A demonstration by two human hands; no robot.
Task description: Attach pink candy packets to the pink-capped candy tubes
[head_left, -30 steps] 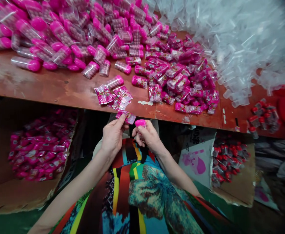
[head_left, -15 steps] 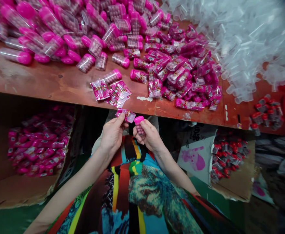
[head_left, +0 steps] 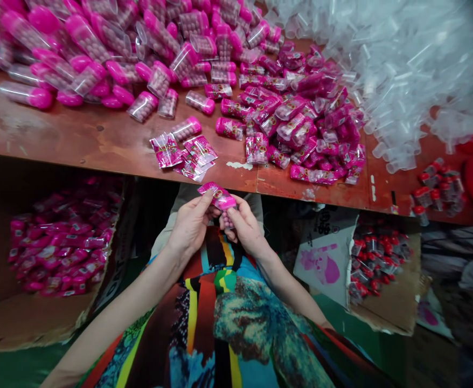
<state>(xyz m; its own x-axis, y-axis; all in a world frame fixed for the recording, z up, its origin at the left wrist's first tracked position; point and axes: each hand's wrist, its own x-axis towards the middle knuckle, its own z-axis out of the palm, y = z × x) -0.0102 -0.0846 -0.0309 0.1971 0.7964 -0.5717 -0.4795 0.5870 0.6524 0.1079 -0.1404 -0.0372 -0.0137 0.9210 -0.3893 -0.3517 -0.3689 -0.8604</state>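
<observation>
In front of the table edge, my left hand pinches a pink printed plastic sleeve. My right hand grips a small clear bottle of pink candy balls with a pink cap. The sleeve's right end meets the capped top of the bottle; whether the cap is inside it I cannot tell. Just beyond my hands, several flat pink sleeves lie on the table beside one unsleeved candy bottle.
The red-brown table bears a heap of pink-capped bottles, a pile of sleeved bottles and many clear empty tubes. Below stand a carton of sleeved bottles at left and a carton of red-capped ones at right.
My two hands have come together. The sleeve has moved right and onto or against the top of the candy bottle, which was apart from it before.
</observation>
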